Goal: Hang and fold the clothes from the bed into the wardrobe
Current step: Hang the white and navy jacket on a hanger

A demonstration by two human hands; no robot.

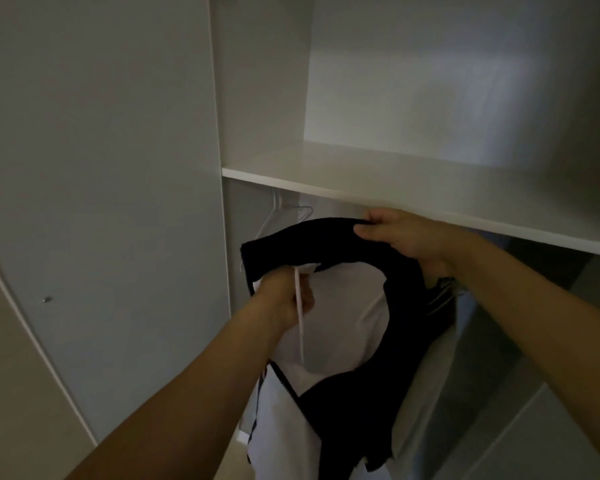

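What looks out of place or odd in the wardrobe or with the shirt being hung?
Nothing looks damaged or spilled. The black-and-white shirt is only half on its white hanger: the left hand grips the hanger while the right hand stretches the black collar, so it hangs bunched and crooked below the shelf.

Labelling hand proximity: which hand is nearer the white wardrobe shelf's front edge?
Right. The right hand pinches the black garment collar just under the white wardrobe shelf edge; the left hand is lower, holding a thin white plastic hanger.
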